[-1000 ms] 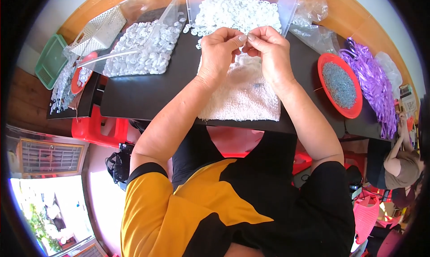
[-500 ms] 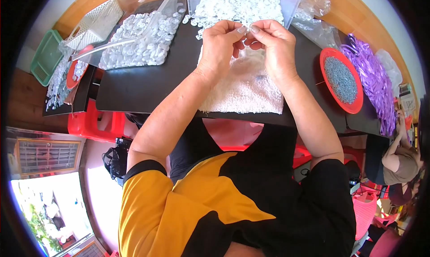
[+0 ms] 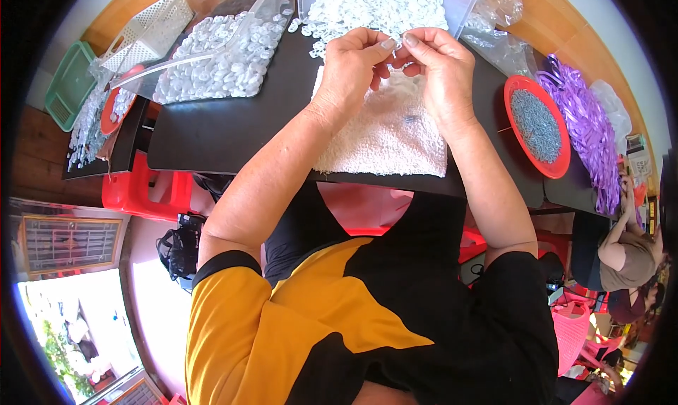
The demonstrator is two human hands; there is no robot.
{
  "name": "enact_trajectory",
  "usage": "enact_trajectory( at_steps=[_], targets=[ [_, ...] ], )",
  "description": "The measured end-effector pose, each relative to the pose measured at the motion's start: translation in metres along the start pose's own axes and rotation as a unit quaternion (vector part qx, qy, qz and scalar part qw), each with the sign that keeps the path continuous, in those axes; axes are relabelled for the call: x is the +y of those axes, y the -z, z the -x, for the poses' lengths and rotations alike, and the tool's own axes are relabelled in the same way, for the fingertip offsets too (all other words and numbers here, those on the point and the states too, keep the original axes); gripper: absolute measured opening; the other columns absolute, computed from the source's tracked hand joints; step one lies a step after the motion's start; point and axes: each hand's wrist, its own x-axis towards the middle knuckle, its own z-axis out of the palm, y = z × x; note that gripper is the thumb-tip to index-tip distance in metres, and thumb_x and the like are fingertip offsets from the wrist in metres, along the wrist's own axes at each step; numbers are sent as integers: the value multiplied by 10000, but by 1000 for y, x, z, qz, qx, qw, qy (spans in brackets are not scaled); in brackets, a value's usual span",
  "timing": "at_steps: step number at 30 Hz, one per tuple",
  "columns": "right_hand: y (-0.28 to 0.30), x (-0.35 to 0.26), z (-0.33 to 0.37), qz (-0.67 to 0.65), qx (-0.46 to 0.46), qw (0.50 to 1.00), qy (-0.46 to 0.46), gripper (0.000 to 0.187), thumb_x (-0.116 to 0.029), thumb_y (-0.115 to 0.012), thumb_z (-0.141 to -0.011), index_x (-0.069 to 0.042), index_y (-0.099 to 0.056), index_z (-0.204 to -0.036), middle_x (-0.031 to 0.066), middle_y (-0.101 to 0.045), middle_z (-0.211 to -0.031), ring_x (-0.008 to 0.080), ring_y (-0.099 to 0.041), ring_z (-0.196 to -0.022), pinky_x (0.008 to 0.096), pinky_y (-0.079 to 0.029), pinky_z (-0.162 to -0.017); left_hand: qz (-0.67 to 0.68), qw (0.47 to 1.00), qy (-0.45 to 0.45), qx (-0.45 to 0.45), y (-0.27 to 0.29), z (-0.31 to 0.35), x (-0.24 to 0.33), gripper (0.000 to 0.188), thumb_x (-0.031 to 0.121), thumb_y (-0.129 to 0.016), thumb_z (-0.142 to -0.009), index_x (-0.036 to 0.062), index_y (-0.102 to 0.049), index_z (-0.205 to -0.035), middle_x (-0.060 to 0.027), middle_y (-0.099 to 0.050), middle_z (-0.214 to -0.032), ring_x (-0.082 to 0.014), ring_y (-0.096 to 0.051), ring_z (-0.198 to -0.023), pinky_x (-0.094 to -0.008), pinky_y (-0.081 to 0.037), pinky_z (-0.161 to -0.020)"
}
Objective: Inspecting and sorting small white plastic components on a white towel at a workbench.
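Note:
My left hand [image 3: 352, 64] and my right hand [image 3: 445, 73] meet above the far part of a pale, fluffy towel [image 3: 381, 147] on the dark table. Thumbs and fingers of both are pinched together. Between the fingertips a small white piece [image 3: 397, 46] shows, mostly covered, so its exact kind is unclear. Just beyond the hands lies a heap of small white plastic pieces [image 3: 381, 6] with holes, spilling from a clear container [image 3: 462, 9]. On the right, a red plate [image 3: 563, 158] holds many thin grey metal pieces [image 3: 537, 126], perhaps screws or pins.
Left of the towel sits a clear plastic bag [image 3: 212, 59] of white pieces. Farther left are a white basket [image 3: 152, 31], a green tray [image 3: 70, 87] and a red dish [image 3: 109, 119]. Purple ribbon strips [image 3: 583, 129] lie at right. Another person [image 3: 625, 253] works at far right.
My hands have shifted slightly away from me, and the right has moved a little to the right, so the fingertips are farther apart. Both still pinch.

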Motion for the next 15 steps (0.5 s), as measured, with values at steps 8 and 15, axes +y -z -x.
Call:
enact_trajectory(
  at_steps=[8, 15],
  targets=[
    [0, -5, 3, 44, -11, 999, 19, 89, -95, -624, -879, -16, -645, -914, 45, -654, -779, 123, -637, -697, 236, -464, -625, -20, 1000, -10, 3, -1, 2, 1, 161, 144, -604, -910, -17, -607, -913, -45, -585, -703, -101, -512, -579, -229, -383, -506],
    [-1, -3, 3, 51, -11, 998, 27, 81, -83, -629, -873, -15, -650, -912, 41, -657, -790, 116, -637, -700, 233, -471, -615, -47, 999, -6, 13, -1, 2, 2, 164, 146, -599, -914, -18, -608, -923, -36, -584, -696, -83, -504, -560, -218, -377, -486]
  ],
)
